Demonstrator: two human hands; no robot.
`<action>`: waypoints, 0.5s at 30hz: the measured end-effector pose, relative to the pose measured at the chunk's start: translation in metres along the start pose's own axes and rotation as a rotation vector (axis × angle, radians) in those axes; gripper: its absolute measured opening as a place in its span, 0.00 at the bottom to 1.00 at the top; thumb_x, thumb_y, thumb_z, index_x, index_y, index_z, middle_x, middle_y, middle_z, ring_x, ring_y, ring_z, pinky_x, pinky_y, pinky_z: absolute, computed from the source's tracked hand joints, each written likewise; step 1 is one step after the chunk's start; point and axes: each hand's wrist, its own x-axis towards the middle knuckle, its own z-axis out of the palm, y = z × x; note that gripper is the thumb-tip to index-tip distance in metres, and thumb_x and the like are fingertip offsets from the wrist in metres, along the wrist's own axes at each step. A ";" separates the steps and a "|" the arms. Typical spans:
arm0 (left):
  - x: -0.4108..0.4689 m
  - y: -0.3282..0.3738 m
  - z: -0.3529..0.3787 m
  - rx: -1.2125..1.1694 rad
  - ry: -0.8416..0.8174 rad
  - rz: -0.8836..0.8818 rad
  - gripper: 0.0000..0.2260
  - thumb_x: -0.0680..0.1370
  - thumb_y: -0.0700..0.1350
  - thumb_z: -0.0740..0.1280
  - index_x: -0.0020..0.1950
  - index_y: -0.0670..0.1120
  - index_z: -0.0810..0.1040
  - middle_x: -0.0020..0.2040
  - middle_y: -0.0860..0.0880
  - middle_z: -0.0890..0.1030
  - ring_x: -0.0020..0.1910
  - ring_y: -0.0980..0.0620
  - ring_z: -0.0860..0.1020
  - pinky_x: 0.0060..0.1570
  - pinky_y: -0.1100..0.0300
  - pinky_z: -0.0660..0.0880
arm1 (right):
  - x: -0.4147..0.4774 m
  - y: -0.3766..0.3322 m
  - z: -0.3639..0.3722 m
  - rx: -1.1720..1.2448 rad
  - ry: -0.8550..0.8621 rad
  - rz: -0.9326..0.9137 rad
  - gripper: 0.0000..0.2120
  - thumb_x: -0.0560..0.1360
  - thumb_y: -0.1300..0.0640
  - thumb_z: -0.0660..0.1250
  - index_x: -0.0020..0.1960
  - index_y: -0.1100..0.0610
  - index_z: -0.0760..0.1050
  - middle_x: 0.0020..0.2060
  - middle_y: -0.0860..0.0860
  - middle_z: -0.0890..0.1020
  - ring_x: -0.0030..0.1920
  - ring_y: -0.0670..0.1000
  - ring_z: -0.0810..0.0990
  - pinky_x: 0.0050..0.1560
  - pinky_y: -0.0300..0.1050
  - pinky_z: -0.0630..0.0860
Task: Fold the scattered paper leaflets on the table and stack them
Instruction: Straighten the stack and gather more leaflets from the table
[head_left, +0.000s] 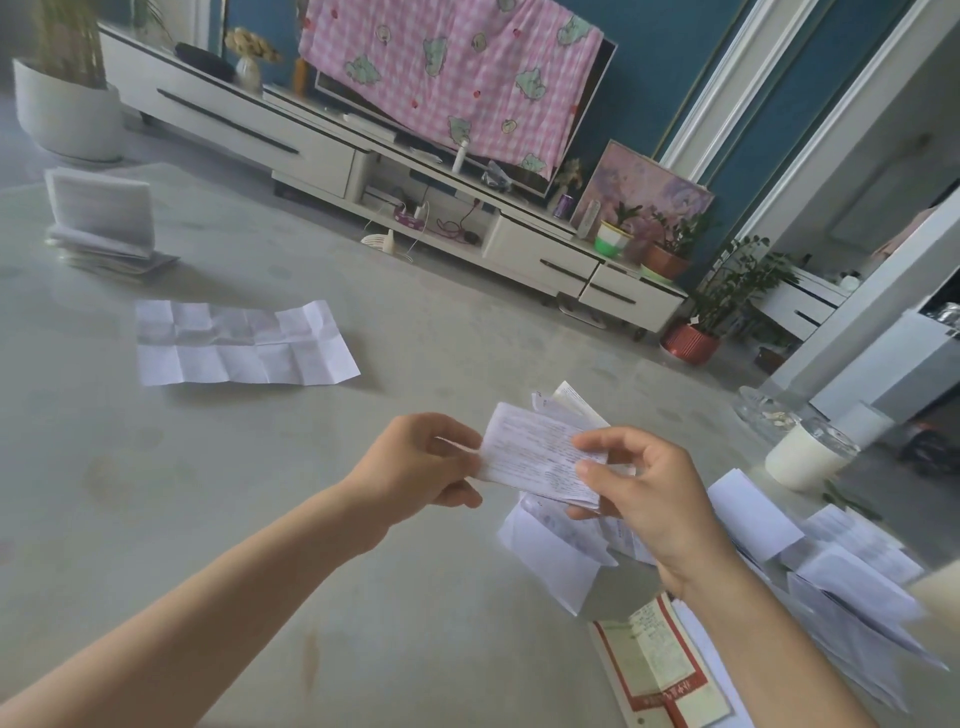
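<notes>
- The bench is filling most of the view, pale and smooth, and carrying all the paper.
- A loose heap of leaflets is lying at the near right, overlapping and half open. Most of it is looking unfolded.
- An open sheet is lying flat at the far left, creased into a grid and well apart from the heap.
- The stack is sitting farther off at the far left, with its top leaflet springing up.
- A red-and-white leaflet is lying at the near edge, just beside the heap.
- The held leaflet is hanging in the air above the heap, partly folded into a narrow strip.
- The left hand is pinching its left end and the right hand is pinching its right end, so both hands are clamped on the paper.
- The paper is looking thin, light and limp, and is likely to spring open or slide on the smooth bench. Pinching the ends along the existing creases, then pressing each fold flat, is looking like the safest hold.
</notes>
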 end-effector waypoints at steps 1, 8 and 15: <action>0.000 -0.002 0.001 0.004 0.007 -0.014 0.04 0.76 0.35 0.65 0.46 0.42 0.77 0.34 0.48 0.82 0.27 0.55 0.79 0.32 0.67 0.76 | -0.001 0.002 -0.005 -0.074 0.009 0.013 0.09 0.73 0.71 0.65 0.45 0.60 0.78 0.43 0.54 0.76 0.29 0.47 0.78 0.28 0.38 0.77; 0.000 -0.010 0.012 0.124 0.005 -0.030 0.06 0.78 0.39 0.62 0.45 0.45 0.77 0.38 0.50 0.83 0.30 0.54 0.78 0.32 0.66 0.74 | -0.010 0.035 -0.008 -0.884 -0.161 0.081 0.07 0.74 0.53 0.65 0.49 0.50 0.67 0.39 0.46 0.75 0.42 0.51 0.78 0.41 0.43 0.73; -0.001 -0.013 0.012 0.275 0.008 0.023 0.09 0.77 0.37 0.60 0.43 0.47 0.76 0.41 0.50 0.82 0.34 0.54 0.77 0.34 0.64 0.72 | -0.013 0.037 0.004 -1.155 -0.232 0.073 0.08 0.75 0.49 0.60 0.50 0.53 0.69 0.52 0.50 0.69 0.49 0.53 0.75 0.42 0.44 0.69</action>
